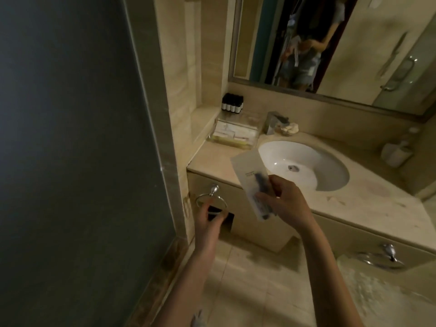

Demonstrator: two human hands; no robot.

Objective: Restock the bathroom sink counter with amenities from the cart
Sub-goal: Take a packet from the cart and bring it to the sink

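My right hand (283,199) pinches a flat beige amenity packet (249,171) with a dark item inside, held in the air just before the counter's front edge, left of the white sink basin (304,161). My left hand (208,220) is lower, by the towel ring (212,199), its fingers curled round a small dark object that I cannot make out. On the beige stone counter (212,159), a clear tray (232,133) holds several amenity packets. A row of small dark bottles (232,103) stands in the back left corner.
A chrome faucet (273,122) and a soap dish (289,129) sit behind the basin. A white dispenser (396,153) stands at the right. A dark door or wall (70,138) fills the left. A mirror (330,43) hangs above. A second towel ring (382,258) is low right.
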